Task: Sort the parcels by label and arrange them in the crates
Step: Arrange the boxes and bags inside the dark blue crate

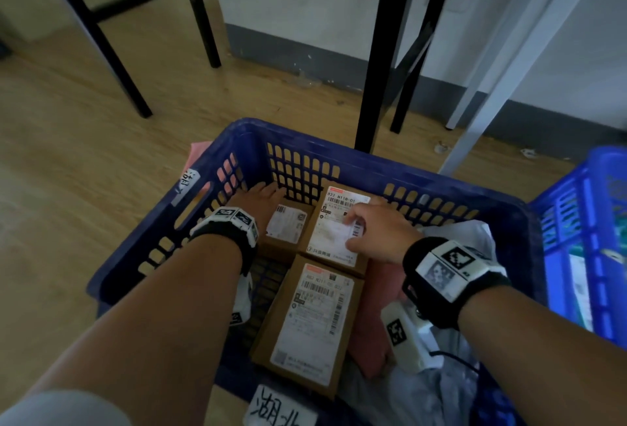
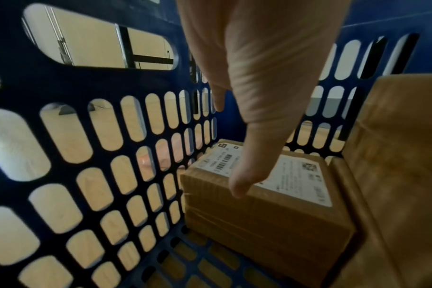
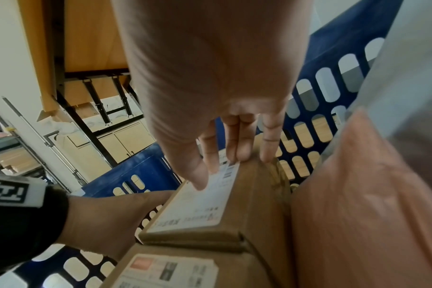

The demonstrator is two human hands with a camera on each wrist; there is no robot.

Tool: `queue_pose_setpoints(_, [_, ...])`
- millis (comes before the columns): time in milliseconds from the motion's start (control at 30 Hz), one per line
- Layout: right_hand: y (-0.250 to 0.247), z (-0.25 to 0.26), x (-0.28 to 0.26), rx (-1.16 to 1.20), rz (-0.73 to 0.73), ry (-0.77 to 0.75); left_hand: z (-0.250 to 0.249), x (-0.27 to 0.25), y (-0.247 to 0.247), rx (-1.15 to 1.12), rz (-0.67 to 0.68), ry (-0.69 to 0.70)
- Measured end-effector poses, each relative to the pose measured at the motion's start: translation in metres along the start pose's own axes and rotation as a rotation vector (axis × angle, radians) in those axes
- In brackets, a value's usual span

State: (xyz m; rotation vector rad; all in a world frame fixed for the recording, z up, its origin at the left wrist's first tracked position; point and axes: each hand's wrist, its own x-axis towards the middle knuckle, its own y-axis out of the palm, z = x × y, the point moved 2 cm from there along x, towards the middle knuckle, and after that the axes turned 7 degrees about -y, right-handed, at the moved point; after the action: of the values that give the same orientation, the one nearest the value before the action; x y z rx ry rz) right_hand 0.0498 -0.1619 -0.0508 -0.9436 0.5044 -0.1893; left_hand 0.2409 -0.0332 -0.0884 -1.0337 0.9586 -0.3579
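Right hand [image 1: 376, 232] presses flat on the tall parcel [image 1: 325, 239], left hand [image 1: 263, 200] loose; shoving could wedge the small parcel [image 1: 286, 227] crooked.

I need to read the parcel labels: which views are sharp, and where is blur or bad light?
Head view: dim, but the far box code reads; edges smear. Left wrist view: backlight glows through the crate wall, small box label soft. Right wrist view: right hand blurred, print unreadable.

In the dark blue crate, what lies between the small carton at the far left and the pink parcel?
The taller labelled carton, whose top the right hand touches; the head view shows it.
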Motion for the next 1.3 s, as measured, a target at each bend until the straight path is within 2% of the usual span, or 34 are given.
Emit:
queue_pose_setpoints(133, [-0.001, 0.0, 0.0, -0.017, 0.007, -0.008, -0.009, 0.0, -0.004, -0.043, -0.007, 0.032])
queue_pose_setpoints(400, [0.001, -0.005, 0.011, 0.034, -0.08, -0.023, -0.015, 0.03, 0.019, -0.08, 0.1, 0.02])
queue_pose_setpoints(733, [0.005, -0.009, 0.017, 0.094, -0.07, -0.016, -0.016, 0.03, 0.016, 0.024, -0.026, 0.02])
queue_pose_setpoints(900, [0.005, -0.007, 0.013, 0.043, -0.048, -0.008, -0.013, 0.014, -0.003, 0.047, -0.081, -0.001])
queue_pose_setpoints(1200, [-0.007, 0.002, -0.005, -0.021, 0.075, -0.017, -0.009, -0.036, -0.063, 0.016, -0.148, -0.104])
queue_pose_setpoints(1300, [-0.021, 0.007, -0.014, 0.097, -0.011, -0.009, -0.01, -0.061, -0.086, -0.031, -0.162, -0.123])
